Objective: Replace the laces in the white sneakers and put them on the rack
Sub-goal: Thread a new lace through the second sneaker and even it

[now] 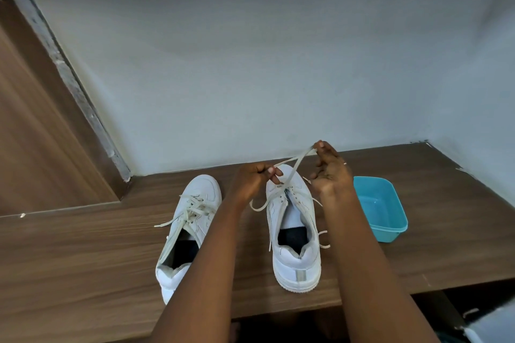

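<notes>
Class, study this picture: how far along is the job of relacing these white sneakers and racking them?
Looks done: the left sneaker is laced through its eyelets, ends loose. In hand: the left hand and right hand each pinch the lace of the right sneaker, threaded only near the toe; going in or coming out, I cannot tell. Left: finish that lacing, then rack both; no rack shows.

sneakers (237, 231) side by side on shelf (83, 259), tub (390, 228) (right)

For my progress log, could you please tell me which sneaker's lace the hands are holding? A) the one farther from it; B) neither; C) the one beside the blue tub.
C: the left hand and right hand pinch the lace of the sneaker beside the blue tub.
</notes>
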`<state>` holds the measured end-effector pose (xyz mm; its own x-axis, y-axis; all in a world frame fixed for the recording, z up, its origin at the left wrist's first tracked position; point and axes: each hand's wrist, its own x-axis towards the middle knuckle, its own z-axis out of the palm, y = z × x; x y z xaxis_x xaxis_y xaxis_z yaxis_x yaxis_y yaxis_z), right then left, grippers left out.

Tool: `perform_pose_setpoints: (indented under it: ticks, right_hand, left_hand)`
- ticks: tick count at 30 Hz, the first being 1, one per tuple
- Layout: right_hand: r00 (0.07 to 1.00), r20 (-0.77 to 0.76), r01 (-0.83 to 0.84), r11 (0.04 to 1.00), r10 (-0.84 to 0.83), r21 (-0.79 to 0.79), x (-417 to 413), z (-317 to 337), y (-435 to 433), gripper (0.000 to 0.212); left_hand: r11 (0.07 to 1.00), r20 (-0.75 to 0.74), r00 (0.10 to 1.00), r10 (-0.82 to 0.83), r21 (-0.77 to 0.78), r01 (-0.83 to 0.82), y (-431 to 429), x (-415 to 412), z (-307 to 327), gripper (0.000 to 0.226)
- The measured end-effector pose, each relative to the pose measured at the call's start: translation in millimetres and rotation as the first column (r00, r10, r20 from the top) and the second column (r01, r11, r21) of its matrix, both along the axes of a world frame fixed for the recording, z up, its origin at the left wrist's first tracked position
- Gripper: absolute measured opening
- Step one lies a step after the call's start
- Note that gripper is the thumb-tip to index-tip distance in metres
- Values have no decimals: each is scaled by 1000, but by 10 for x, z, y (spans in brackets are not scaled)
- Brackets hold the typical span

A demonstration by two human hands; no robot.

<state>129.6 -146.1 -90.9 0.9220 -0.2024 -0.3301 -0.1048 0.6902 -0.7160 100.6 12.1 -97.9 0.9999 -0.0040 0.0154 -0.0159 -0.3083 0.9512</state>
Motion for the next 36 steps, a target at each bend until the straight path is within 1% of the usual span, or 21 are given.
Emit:
perform_pose_setpoints:
  ticks: [4, 6, 10, 13, 14, 16, 18, 19, 20, 21, 23, 24, 25, 26, 28, 29, 30, 32, 33, 34, 36]
  right_hand:
    - [1000, -4, 3, 998, -3, 67, -2, -4, -30, 13]
    - [999, -38, 11, 989, -5, 146, -10, 8, -59, 12]
    - [991, -116, 105, 945, -72, 308, -24, -14, -197, 9]
    - [975, -155, 209, 904, -162, 372, -6, -36, -342, 13]
    - [964, -174, 245, 923, -200, 296, -9, -11, -387, 14]
    - [943, -156, 297, 955, -294, 2, 7, 48, -449, 16]
    - [955, -61, 248, 897, -289, -365, 35, 112, -452, 27]
    - [974, -37, 162, 796, -225, -584, 47, 113, -431, 42]
    - [989, -43, 54, 618, -140, -784, 53, 113, -390, 58]
    - [996, -67, -40, 404, -53, -914, 40, 127, -332, 72]
    - [988, -132, -136, 53, 86, -989, -4, 136, -201, 85]
    - [975, -189, -185, -45, 119, -982, -22, 119, -151, 86]
    - [962, -253, -245, -83, 107, -966, -51, 110, -107, 81]
    - [954, -296, -291, -85, 52, -953, -110, 123, -80, 68]
    - [953, -304, -304, -23, -21, -952, -167, 126, -49, 38]
    - [951, -309, -309, 37, 17, -950, -184, 144, -38, 28]
    - [935, -330, -347, 136, 130, -928, -196, 164, -20, 22]
    - [833, -375, -523, 360, 406, -773, -237, 211, 85, 28]
    - [778, -378, -601, 423, 501, -678, -247, 203, 149, 33]
    - [758, -356, -631, 476, 547, -612, -241, 173, 217, 35]
    - [799, -279, -591, 609, 533, -529, -205, 99, 336, 32]
  left_hand:
    - [999, -44, 999, -6, 37, 8, 2, 1, -2, 31]
    - [998, -78, 997, -20, 54, 24, 26, 3, -8, 32]
    - [995, -137, 990, -27, -101, 13, 61, -13, 19, 35]
    - [992, -161, 986, 39, -108, -57, 128, -8, 32, 36]
    - [993, -169, 984, 54, -97, -72, 148, -14, 40, 36]
    - [994, -160, 985, 61, -78, -75, 173, -17, 47, 36]
    - [997, -134, 989, 60, -35, -65, 164, -29, 54, 35]
    - [998, -120, 991, 60, -21, -63, 155, -29, 50, 34]
    - [998, -110, 992, 62, -17, -64, 143, -29, 51, 34]
    - [998, -107, 992, 64, -16, -66, 126, -30, 51, 34]
    - [998, -101, 993, 66, -12, -68, 91, -27, 53, 35]
    - [997, -97, 993, 69, -14, -70, 78, -26, 52, 35]
    - [997, -95, 993, 74, -17, -76, 67, -27, 53, 34]
    - [996, -98, 992, 82, -18, -84, 64, -30, 55, 33]
    - [996, -104, 991, 88, -8, -90, 54, -23, 48, 32]
    - [996, -102, 991, 87, -1, -87, 40, -20, 46, 32]
    - [996, -96, 992, 86, 1, -86, 22, -19, 48, 33]
    - [996, -84, 993, 85, -11, -86, -10, -22, 61, 33]
    - [997, -84, 993, 79, -15, -80, -20, -29, 70, 32]
    - [998, -86, 994, 67, -15, -68, -29, -36, 77, 30]
    - [999, -94, 995, 40, 4, -40, -40, -49, 82, 28]
